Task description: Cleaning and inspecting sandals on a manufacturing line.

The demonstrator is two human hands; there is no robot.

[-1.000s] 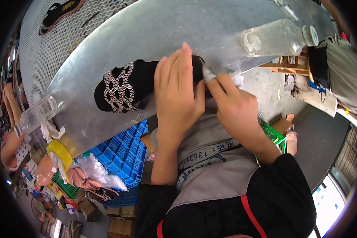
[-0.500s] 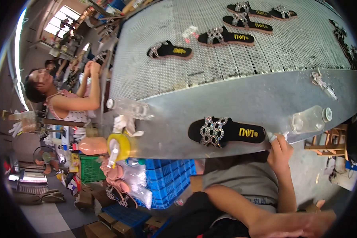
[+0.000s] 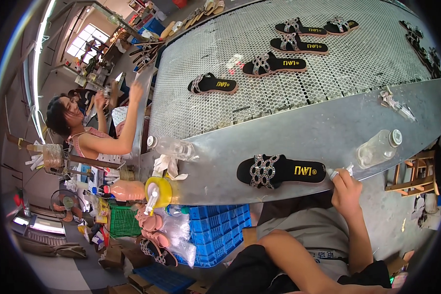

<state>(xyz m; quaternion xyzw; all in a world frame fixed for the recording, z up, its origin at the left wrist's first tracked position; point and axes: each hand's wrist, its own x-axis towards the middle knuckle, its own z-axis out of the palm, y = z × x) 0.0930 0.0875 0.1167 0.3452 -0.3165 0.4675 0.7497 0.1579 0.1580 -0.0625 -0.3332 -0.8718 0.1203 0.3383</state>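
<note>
A black slide sandal [image 3: 301, 170] with a rhinestone-studded openwork strap lies flat on the grey metal edge of the table, toe to the left, heel to the right. Right at its heel, the fingers of my right hand [image 3: 347, 192] are pinched on a small white wad [image 3: 333, 174], which looks like cloth or tissue; the fingers partly hide it. My left forearm crosses low in front of my body toward the bottom edge, and its hand is out of the picture. A clear bottle [image 3: 379, 149] with a white cap leans beyond my right hand.
Several similar sandals [image 3: 274, 64] rest on the perforated conveyor mesh [image 3: 201, 59]. Another clear bottle [image 3: 174, 147], a white cloth [image 3: 170, 168] and a yellow tape roll [image 3: 158, 192] are at left. Blue crate [image 3: 218, 235] below; a co-worker [image 3: 103, 139] sits far left; wooden stool [image 3: 416, 174] right.
My left hand, blurred at the lower right before, has dropped out of the picture. The right hand stays by the sandal's heel. The co-worker's hands have risen and parted; the view has shifted.
</note>
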